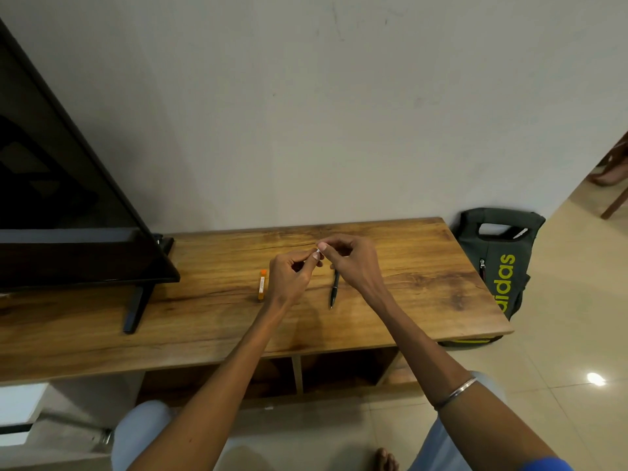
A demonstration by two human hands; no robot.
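Observation:
My left hand [293,273] and my right hand [350,258] meet above the wooden tabletop [217,321], and both pinch one tiny whitish thing [318,252] between thumb and fingertips; it is too small to identify. A black pen [334,289] lies on the wood just below my right hand, its upper end hidden by the hand. A small orange tube-shaped case [262,284] lies beside my left hand, on its left.
A black television [61,185] on slanted legs [136,307] fills the left end of the low table. A dark backpack with yellow lettering [499,263] leans against the wall past the table's right end. Tiled floor lies to the right; open shelves sit below the top.

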